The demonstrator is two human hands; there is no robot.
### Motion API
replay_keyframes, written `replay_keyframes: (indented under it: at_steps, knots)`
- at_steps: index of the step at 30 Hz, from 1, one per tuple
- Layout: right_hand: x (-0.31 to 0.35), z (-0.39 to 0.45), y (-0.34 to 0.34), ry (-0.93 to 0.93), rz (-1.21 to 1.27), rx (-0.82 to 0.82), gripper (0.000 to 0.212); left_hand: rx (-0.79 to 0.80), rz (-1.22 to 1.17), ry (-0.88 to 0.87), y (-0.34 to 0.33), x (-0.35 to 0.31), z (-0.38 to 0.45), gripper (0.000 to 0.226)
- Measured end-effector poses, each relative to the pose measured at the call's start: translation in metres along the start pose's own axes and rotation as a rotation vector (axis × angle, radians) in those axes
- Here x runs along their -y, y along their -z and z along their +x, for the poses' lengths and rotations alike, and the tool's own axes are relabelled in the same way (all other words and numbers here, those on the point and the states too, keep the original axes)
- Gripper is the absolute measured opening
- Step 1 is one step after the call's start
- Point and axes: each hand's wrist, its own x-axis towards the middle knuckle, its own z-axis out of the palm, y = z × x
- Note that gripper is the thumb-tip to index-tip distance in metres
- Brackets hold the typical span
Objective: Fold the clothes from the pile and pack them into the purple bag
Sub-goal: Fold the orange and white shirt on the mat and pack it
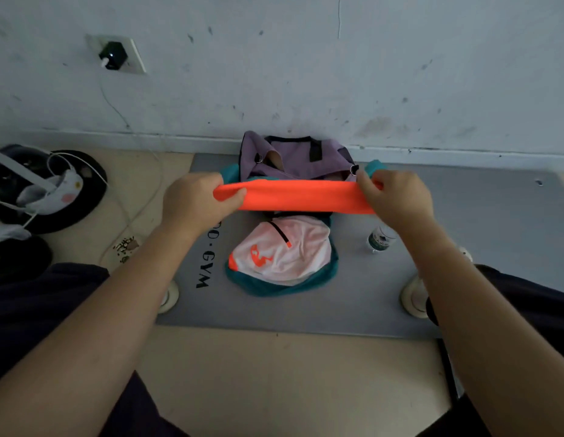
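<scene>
Both arms are out in front, and the orange garment [298,197] is pulled into a flat band between the two hands, held up above the grey mat [463,216]. The left hand [197,203] grips its left end, fingers [233,197] curled over the cloth with the thumb on top; the right hand [397,197] pinches the right end, fingers bent tight round the fabric. A bit of teal shows by each hand, though whether it belongs to the held piece is hard to tell. Right behind the band sits the purple bag [293,159], against the wall [305,74], its top gaping open and its black handles [313,149] up. Nearer the person, below the band, the pile [283,260] lies on the mat: a white top with orange marks resting on teal cloth. A water bottle [380,239] lies on the mat just right of the pile. Off to the left, a charger [112,55] sits in a wall socket, its white cable [129,127] trailing down to the floor.
</scene>
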Motion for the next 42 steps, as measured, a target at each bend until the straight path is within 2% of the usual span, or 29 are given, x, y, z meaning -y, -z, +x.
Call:
replay_keyframes:
  at_steps: [1, 3, 6, 7, 8, 9, 10, 11, 14, 16, 19, 22, 25, 27, 29, 31, 33, 35, 37, 39, 42]
  knots:
    - [-0.003, -0.009, -0.010, -0.010, -0.020, 0.045, 0.056, 0.064, -0.003, 0.024, -0.009, 0.001, -0.010, 0.061]
    - [-0.011, -0.031, -0.035, -0.024, -0.088, 0.247, 0.049, 0.318, -0.021, 0.120, -0.034, 0.002, -0.035, 0.057]
    - [-0.029, -0.069, -0.076, -0.045, -0.288, 0.807, 0.041, 0.966, 0.092, 0.208, -0.081, 0.003, -0.074, 0.053]
    - [-0.035, -0.082, -0.087, -0.065, -0.342, 1.002, 0.039, 1.191, 0.094, 0.294, -0.093, 0.003, -0.087, 0.059]
    - [-0.040, -0.093, -0.097, -0.099, -0.369, 1.160, 0.036, 1.377, 0.078, 0.400, -0.104, 0.003, -0.098, 0.068]
    - [-0.046, -0.102, -0.106, -0.139, -0.378, 1.263, 0.036, 1.480, 0.076, 0.477, -0.115, 0.004, -0.108, 0.073]
    - [-0.051, -0.109, -0.117, -0.166, -0.383, 1.305, 0.039, 1.497, 0.098, 0.495, -0.125, 0.005, -0.115, 0.072]
    - [-0.054, -0.114, -0.127, -0.177, -0.383, 1.305, 0.041, 1.433, 0.123, 0.473, -0.136, 0.006, -0.120, 0.064]
    - [-0.053, -0.120, -0.158, -0.175, -0.273, 1.133, 0.038, 1.076, 0.101, 0.333, -0.168, 0.005, -0.125, 0.047]
    - [-0.047, -0.120, -0.176, -0.113, -0.158, 0.995, 0.043, 0.982, 0.004, 0.272, -0.187, 0.004, -0.124, 0.058]
    - [-0.043, -0.121, -0.201, 0.013, -0.026, 0.882, 0.057, 0.972, -0.062, 0.196, -0.212, 0.007, -0.121, 0.075]
    - [-0.062, -0.123, -0.221, -0.086, -0.063, 0.838, 0.063, 0.870, -0.026, 0.321, -0.229, 0.031, -0.124, 0.074]
    - [-0.092, -0.126, -0.226, -0.421, -0.214, 0.734, 0.062, 0.780, 0.086, 0.604, -0.229, 0.063, -0.127, 0.070]
    - [-0.102, -0.124, -0.227, -0.559, -0.299, 0.646, 0.063, 0.734, 0.183, 0.793, -0.227, 0.078, -0.121, 0.074]
    - [-0.100, -0.116, -0.231, -0.494, -0.355, 0.537, 0.053, 0.591, 0.189, 0.720, -0.229, 0.080, -0.108, 0.066]
    - [-0.086, -0.099, -0.238, -0.360, -0.307, 0.447, 0.041, 0.466, 0.028, 0.509, -0.235, 0.071, -0.089, 0.051]
    - [-0.070, -0.081, -0.246, -0.264, -0.161, 0.432, 0.038, 0.495, -0.107, 0.359, -0.244, 0.060, -0.069, 0.047]
    - [-0.059, -0.066, -0.254, -0.254, -0.023, 0.467, 0.036, 0.566, -0.190, 0.410, -0.251, 0.053, -0.053, 0.046]
    - [-0.057, -0.053, -0.259, -0.317, 0.049, 0.517, 0.037, 0.604, -0.187, 0.506, -0.255, 0.056, -0.044, 0.036]
    - [-0.061, -0.044, -0.261, -0.336, 0.056, 0.544, 0.036, 0.671, -0.154, 0.530, -0.257, 0.061, -0.040, 0.023]
    - [-0.070, -0.039, -0.261, -0.296, -0.021, 0.677, 0.037, 0.731, -0.226, 0.504, -0.259, 0.066, -0.039, 0.021]
